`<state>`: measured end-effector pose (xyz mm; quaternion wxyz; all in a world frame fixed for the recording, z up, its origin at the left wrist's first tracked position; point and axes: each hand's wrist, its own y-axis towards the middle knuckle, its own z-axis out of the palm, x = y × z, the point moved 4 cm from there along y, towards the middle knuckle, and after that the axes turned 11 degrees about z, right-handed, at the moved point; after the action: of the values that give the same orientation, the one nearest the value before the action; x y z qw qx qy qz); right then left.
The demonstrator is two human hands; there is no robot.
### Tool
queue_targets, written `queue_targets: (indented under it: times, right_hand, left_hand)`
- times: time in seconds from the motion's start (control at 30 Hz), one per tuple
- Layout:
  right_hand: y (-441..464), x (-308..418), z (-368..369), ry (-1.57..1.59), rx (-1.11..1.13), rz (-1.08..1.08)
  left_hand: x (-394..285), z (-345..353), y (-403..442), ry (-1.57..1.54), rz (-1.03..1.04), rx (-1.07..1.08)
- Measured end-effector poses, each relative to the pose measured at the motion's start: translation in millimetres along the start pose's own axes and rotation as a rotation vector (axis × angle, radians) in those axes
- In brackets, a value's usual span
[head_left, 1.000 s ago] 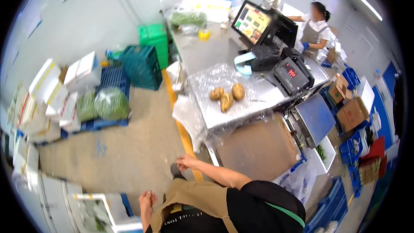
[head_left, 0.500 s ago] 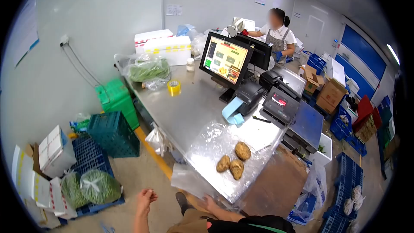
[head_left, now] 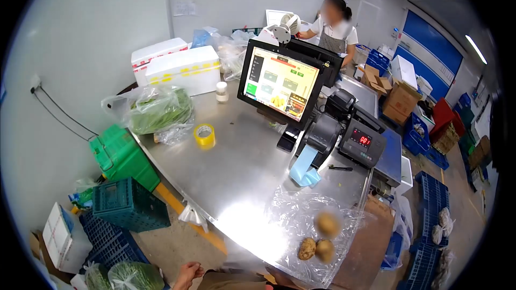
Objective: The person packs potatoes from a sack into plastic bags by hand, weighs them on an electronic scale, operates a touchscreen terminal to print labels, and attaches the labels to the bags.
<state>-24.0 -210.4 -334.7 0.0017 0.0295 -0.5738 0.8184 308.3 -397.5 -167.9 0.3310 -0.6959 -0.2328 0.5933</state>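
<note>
1. At the bottom edge, the person's left hand (head_left: 189, 273) hangs beside the steel table (head_left: 201, 174), apart from it; its fingers are bent inward, though whether they close fully I cannot tell
2. The right hand (head_left: 282, 277) shows only in part, just by the table's near edge — too dark and cut off to tell how its fingers stand or whether it touches anything
3. Three brown potatoes lie on a crumpled clear plastic sheet (head_left: 287, 209) at the table's near right end: a left potato (head_left: 307, 248), a right potato (head_left: 324, 251) close beside it, and a back potato (head_left: 327, 224) farther from the person
4. Beyond them, a blue paper strip (head_left: 306, 162) trails from a black printer (head_left: 326, 130), with a black pen (head_left: 340, 168) to its right and a display unit (head_left: 363, 142) showing red digits
5. On the table's left part, a yellow tape roll (head_left: 205, 142) sits near a bag of greens (head_left: 161, 114)
6. Farther back stand a lit monitor (head_left: 279, 83), a small jar (head_left: 221, 95) and white foam boxes (head_left: 185, 71)
7. Behind the monitor — a co-worker (head_left: 337, 35) in an apron
</note>
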Motion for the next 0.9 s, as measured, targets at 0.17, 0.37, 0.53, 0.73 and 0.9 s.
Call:
queue_targets:
  times: [0.17,0.37,0.53,0.73,0.9]
  right_hand:
    - [-12.8,-4.5,9.7,0.076,-0.112,-0.109]
    - [-27.5,-21.1,28.5,0.155,-0.242,-0.237]
    - [-45.4,-42.7,50.7,0.202,-0.357,-0.340]
    - [-69.1,-57.1,71.6,0.258,-0.496,-0.434]
    - [-97.5,-65.4,79.2,0.304,-0.619,-0.483]
  left_hand:
    - [-45.6,3.9,59.4,0.071,0.071,0.193]
    - [-127.3,9.3,112.5,0.158,0.131,0.402]
    - [-198.0,16.7,144.8,0.309,0.212,0.611]
    - [-254.9,34.6,158.1,0.309,0.248,0.898]
    - [-284.8,66.8,162.4,0.524,0.355,1.131]
